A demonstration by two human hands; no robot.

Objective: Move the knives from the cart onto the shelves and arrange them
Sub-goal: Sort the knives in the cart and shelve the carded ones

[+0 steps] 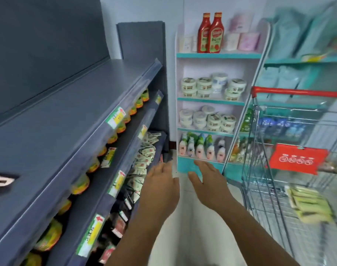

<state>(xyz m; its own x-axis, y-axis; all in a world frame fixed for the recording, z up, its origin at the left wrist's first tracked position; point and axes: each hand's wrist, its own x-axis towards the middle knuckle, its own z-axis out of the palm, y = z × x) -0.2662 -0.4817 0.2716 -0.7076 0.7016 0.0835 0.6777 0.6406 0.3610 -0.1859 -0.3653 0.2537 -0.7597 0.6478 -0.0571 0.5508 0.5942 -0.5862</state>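
Note:
My left hand (161, 184) and my right hand (209, 184) are stretched out side by side in the aisle, fingers relaxed, and neither holds anything. To their right stands a wire shopping cart (260, 160) with a red handle. Yellow-green packaged items (310, 204) lie in its basket; blur hides whether they are knives. On the left runs a dark grey shelf unit (67, 116) with a bare top board. A black-and-white object (0, 183) sits on that board at the far left edge, too blurred to name.
The grey unit's lower shelves hold yellow-lidded cups (114, 137) and small packets (144, 156). Ahead stands a white-and-teal rack (217, 55) with red sauce bottles (212, 33), tubs and spray bottles. Teal shelves (302, 60) with pale packages are behind the cart. Pale floor (183, 237) runs between the units.

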